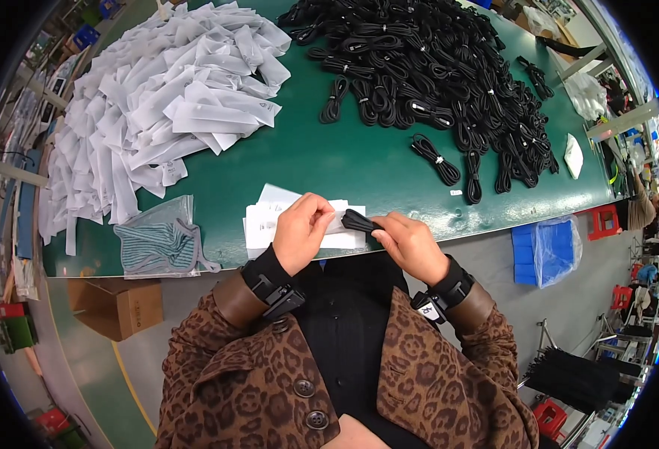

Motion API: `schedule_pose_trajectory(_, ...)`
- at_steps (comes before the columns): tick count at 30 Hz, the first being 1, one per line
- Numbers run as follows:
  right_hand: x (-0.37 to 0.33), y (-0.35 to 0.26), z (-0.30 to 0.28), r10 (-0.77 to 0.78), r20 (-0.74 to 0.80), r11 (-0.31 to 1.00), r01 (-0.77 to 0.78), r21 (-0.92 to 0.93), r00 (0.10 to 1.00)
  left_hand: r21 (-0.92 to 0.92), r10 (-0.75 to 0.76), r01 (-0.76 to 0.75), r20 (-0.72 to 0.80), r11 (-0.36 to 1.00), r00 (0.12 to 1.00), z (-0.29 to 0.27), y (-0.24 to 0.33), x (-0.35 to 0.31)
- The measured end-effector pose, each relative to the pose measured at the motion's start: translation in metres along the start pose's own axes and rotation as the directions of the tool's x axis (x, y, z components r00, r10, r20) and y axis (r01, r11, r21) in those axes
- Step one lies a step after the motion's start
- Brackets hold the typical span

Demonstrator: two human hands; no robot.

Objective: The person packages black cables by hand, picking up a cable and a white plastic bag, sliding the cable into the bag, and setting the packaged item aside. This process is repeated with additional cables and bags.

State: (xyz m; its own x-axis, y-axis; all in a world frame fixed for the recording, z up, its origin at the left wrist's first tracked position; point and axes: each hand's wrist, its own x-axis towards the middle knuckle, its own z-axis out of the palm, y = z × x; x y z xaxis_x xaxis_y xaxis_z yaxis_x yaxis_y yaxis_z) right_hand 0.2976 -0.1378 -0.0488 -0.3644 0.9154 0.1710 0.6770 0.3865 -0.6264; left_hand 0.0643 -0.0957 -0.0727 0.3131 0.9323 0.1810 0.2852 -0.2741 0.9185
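At the table's near edge, my right hand grips a bundled black cable between thumb and fingers. The cable's far end points left, at the edge of a white paper-like sleeve. My left hand is closed, thumb against forefinger, on that sleeve. Whether the cable's tip sits inside the sleeve or just against it, I cannot tell. Beneath both hands lies a loose stack of flat white sleeves with small dark print.
A large heap of filled-looking white sleeves covers the table's left. Many bundled black cables pile up at the far right. A bagged striped cloth lies near left. On the floor are a cardboard box and a blue bin.
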Motion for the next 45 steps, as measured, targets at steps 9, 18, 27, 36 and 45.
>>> schedule_pose_trajectory(9, 0.016, -0.012, -0.012, 0.418, 0.450, 0.793, -0.558, 0.243, 0.789, 0.234, 0.529, -0.585, 0.261, 0.777, 0.807, -0.012, 0.013, 0.010)
schedule_pose_trajectory(18, 0.010, -0.005, -0.003, -0.113, -0.063, 0.992, 0.116, 0.055, 0.992, 0.071, 0.213, -0.212, -0.003, 0.975, 0.977, -0.009, 0.008, 0.001)
schedule_pose_trajectory(27, 0.013, -0.022, -0.061, -0.053, -0.205, 0.996, 0.037, -0.079, 0.977, 0.109, 0.159, -0.155, -0.023, 0.982, 0.987, -0.008, 0.000, -0.001)
schedule_pose_trajectory(36, 0.021, 0.024, -0.033, -0.090, -0.138, 0.925, 0.031, -0.378, 0.986, 0.049, 0.096, -0.095, -0.030, 0.994, 0.995, -0.006, 0.003, 0.001)
schedule_pose_trajectory(45, 0.011, 0.024, -0.019, -0.016, -0.194, 0.976, -0.027, -0.217, 0.981, 0.000, 0.063, -0.063, -0.039, 0.998, 0.997, -0.007, -0.001, 0.003)
